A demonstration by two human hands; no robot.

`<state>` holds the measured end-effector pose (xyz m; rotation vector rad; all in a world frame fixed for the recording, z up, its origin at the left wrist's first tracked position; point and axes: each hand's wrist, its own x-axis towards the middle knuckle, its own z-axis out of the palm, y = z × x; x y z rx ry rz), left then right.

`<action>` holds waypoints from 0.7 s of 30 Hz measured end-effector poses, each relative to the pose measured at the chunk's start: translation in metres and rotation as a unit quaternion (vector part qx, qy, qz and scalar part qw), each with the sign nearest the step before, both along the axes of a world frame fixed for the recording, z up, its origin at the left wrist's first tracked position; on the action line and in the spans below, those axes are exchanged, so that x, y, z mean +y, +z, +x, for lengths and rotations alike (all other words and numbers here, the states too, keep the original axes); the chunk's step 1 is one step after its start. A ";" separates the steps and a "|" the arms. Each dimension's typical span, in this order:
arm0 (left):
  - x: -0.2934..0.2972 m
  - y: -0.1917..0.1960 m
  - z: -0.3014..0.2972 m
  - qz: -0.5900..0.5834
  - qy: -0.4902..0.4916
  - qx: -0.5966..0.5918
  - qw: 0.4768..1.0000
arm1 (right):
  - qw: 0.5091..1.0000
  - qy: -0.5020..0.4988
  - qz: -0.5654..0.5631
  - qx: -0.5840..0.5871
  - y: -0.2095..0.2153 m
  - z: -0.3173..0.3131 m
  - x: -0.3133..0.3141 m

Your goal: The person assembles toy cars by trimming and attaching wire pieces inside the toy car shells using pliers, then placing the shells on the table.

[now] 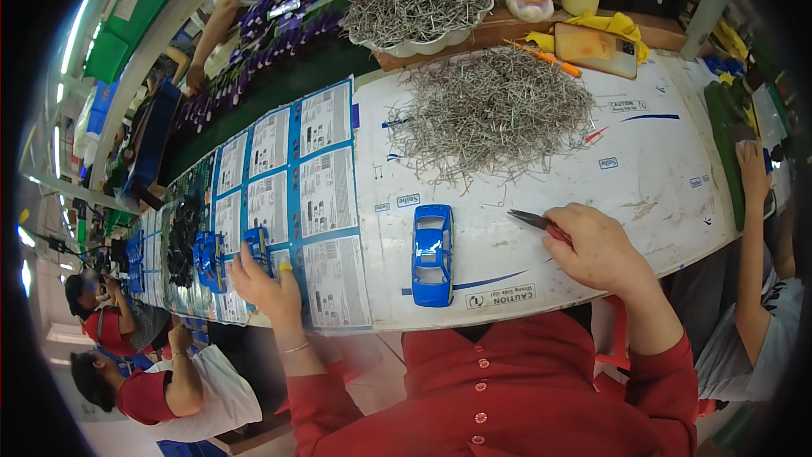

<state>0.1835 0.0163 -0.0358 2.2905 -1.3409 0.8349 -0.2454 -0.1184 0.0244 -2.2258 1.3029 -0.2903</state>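
Observation:
My right hand (588, 250) is closed around a pair of pliers (534, 220) with dark pointed jaws and red handles, tips toward the left. A blue toy car body (432, 254) lies lengthwise on the white worktop in front of me, touched by neither hand. To its left, my left hand (269, 288) has its fingers and thumb on either side of another blue toy car body (258, 241). A yellow cover shows on the thumb tip. Just beyond that hand sits one more blue car body (209, 261).
A large heap of thin bent metal wires (491, 114) spreads ahead, below a white bowl (431, 44) piled with more. A phone (596, 51), a yellow cloth (626, 27) and an orange-handled tool (550, 59) lie behind. Printed sheets (330, 186) cover the left. Co-workers sit at both sides.

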 end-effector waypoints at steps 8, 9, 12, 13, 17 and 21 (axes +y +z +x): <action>-0.035 0.028 -0.141 0.142 -0.294 0.316 0.891 | 0.976 0.022 -0.206 0.070 -0.006 0.016 -0.002; -0.038 0.032 -0.157 0.173 -0.320 0.306 0.880 | 0.965 0.042 -0.250 0.070 -0.005 0.020 -0.002; -0.046 0.035 -0.184 0.264 -0.280 0.234 0.893 | 0.937 0.075 -0.325 0.102 -0.015 0.026 -0.004; -0.048 0.035 -0.184 0.263 -0.280 0.233 0.893 | 0.922 0.087 -0.353 0.130 -0.017 0.026 -0.004; -0.052 0.025 -0.164 0.146 -0.351 0.383 0.842 | 0.924 0.100 -0.329 0.168 -0.012 0.020 0.004; -0.044 0.028 -0.156 -0.026 -0.309 0.859 0.407 | 0.948 0.092 -0.279 0.119 -0.015 0.011 0.009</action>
